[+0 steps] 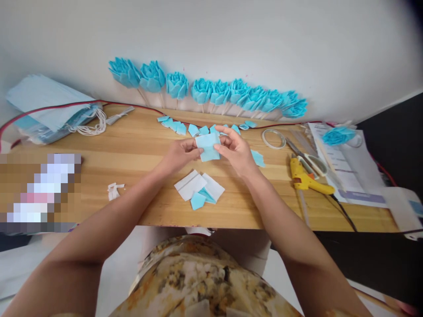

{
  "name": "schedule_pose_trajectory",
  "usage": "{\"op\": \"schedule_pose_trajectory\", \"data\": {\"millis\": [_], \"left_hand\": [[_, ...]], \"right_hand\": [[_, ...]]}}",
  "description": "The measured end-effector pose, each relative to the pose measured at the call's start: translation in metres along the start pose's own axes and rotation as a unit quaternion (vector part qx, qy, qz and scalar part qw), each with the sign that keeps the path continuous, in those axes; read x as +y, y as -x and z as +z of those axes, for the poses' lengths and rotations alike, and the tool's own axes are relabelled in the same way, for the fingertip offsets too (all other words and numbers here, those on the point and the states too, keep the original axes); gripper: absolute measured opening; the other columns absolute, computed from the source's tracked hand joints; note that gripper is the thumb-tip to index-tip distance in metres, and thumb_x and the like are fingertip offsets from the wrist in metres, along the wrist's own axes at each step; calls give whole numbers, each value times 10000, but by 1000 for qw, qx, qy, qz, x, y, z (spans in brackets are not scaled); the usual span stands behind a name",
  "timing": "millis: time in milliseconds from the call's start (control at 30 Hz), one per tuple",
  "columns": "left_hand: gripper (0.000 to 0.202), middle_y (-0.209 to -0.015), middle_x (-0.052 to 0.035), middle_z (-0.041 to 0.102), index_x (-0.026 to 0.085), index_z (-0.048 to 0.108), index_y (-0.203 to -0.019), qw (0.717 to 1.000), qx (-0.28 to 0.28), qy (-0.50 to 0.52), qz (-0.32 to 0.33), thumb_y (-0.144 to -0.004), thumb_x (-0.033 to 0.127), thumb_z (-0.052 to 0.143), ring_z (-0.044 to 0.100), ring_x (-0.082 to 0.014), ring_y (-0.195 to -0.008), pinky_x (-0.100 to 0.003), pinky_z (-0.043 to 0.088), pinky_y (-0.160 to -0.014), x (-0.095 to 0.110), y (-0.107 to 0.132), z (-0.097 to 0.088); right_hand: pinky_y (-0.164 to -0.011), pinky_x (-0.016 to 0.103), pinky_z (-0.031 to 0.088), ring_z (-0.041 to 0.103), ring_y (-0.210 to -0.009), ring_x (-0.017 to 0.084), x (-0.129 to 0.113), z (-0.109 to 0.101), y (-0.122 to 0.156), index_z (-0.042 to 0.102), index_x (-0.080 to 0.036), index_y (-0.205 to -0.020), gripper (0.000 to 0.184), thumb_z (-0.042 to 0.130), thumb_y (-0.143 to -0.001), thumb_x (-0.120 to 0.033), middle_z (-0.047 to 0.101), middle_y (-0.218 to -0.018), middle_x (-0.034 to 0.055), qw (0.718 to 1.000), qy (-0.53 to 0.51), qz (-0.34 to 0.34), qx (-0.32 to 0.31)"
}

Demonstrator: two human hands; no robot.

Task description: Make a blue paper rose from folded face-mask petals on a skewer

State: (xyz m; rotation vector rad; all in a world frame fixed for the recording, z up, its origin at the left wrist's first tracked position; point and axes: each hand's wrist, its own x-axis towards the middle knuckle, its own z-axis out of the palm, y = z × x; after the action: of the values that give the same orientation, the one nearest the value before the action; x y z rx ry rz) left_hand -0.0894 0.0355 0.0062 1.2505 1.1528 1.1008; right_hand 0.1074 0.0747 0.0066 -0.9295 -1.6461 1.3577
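Observation:
Both my hands hold one light blue square piece (pixel 208 146) just above the wooden table (pixel 139 145). My left hand (pixel 181 154) pinches its left edge, fingers closed. Its right edge is pinched by my right hand (pixel 235 150). Below the hands lie white and blue cut pieces (pixel 198 188) in a small pile. A row of small blue folded pieces (pixel 185 127) lies beyond the hands. Several blue flowers on sticks (pixel 205 90) lean against the wall at the back.
A yellow glue gun (pixel 309 179), scissors (pixel 306 157), a tape roll (pixel 273 138) and papers with one blue flower (pixel 337 134) lie at the right. A stack of face masks (pixel 49 108) sits at the far left. White scraps (pixel 114 190) lie near the front left.

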Motion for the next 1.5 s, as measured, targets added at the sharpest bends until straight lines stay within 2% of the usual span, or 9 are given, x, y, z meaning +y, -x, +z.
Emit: {"op": "schedule_pose_trajectory", "data": {"millis": [300, 500, 600, 700, 800, 900, 1167, 1300, 1500], "left_hand": [[235, -563, 46, 556, 190, 643, -696, 999, 50, 5, 11, -726, 394, 756, 449, -85, -508, -247, 388, -549, 1, 0, -2], [323, -839, -53, 753, 168, 719, -878, 995, 42, 91, 29, -766, 471, 735, 698, -170, -786, -313, 549, -823, -2, -1, -3], [391, -927, -56, 761, 173, 738, -956, 991, 53, 119, 20, -780, 522, 752, 713, -178, -866, -323, 553, -867, -4, -1, -3], [401, -939, -32, 756, 181, 747, -966, 989, 63, 132, 18, -689, 449, 858, 687, -149, -827, -309, 555, -847, -6, -3, -4], [387, -910, -30, 751, 177, 747, -925, 982, 54, 179, -4, -661, 432, 870, 681, -154, -810, -313, 564, -795, -5, -4, -4], [364, -896, -41, 753, 175, 747, -897, 981, 55, 187, -20, -673, 442, 850, 684, -168, -810, -315, 564, -763, -5, -5, -5], [205, -878, -30, 757, 160, 732, -944, 995, 84, 57, -17, -753, 236, 724, 659, -124, -733, -251, 530, -701, -10, -7, -6], [185, -954, -59, 767, 154, 709, -958, 994, 80, 68, -16, -791, 233, 695, 701, -154, -802, -275, 565, -721, -10, -8, -6], [138, -909, -50, 751, 139, 697, -945, 993, 112, 37, -4, -818, 151, 644, 658, -109, -686, -245, 540, -668, -11, -9, -8]], "right_hand": [[-799, 351, 557, 655, -904, 202, 6, -4, -3, 590, -297, -1342, 576, 693, -802, -469, 720, -985, 29, 999, 43, -25, 19], [-794, 337, 540, 638, -838, 177, 3, -2, 2, 713, -266, -1100, 287, 669, -828, -345, 707, -957, 17, 988, 130, -77, 40], [-876, 370, 526, 657, -905, 197, 0, 0, 4, 734, -262, -927, 126, 640, -845, -244, 733, -967, 24, 970, 190, -147, 27], [-928, 397, 496, 666, -949, 212, 1, 0, 4, 742, -267, -847, 197, 599, -836, -132, 751, -953, 23, 942, 245, -230, -2], [-896, 408, 488, 655, -907, 218, 4, -1, 2, 753, -273, -821, 258, 565, -844, -98, 754, -937, 24, 916, 296, -268, -26], [-889, 416, 482, 642, -920, 230, 5, -2, 0, 764, -279, -826, 301, 538, -851, -82, 751, -940, 30, 906, 323, -271, -27], [-868, 414, 484, 634, -921, 234, 13, -4, -3, 780, -281, -843, 335, 528, -853, -60, 748, -935, 31, 889, 367, -271, -34], [-891, 423, 491, 643, -986, 252, 17, -9, -3, 786, -261, -893, 328, 535, -851, -54, 760, -984, 49, 884, 401, -238, -36], [-865, 401, 499, 671, -1011, 271, 12, -14, -1, 780, -226, -954, 316, 534, -845, -60, 778, -1049, 72, 872, 454, -161, -86]]}}
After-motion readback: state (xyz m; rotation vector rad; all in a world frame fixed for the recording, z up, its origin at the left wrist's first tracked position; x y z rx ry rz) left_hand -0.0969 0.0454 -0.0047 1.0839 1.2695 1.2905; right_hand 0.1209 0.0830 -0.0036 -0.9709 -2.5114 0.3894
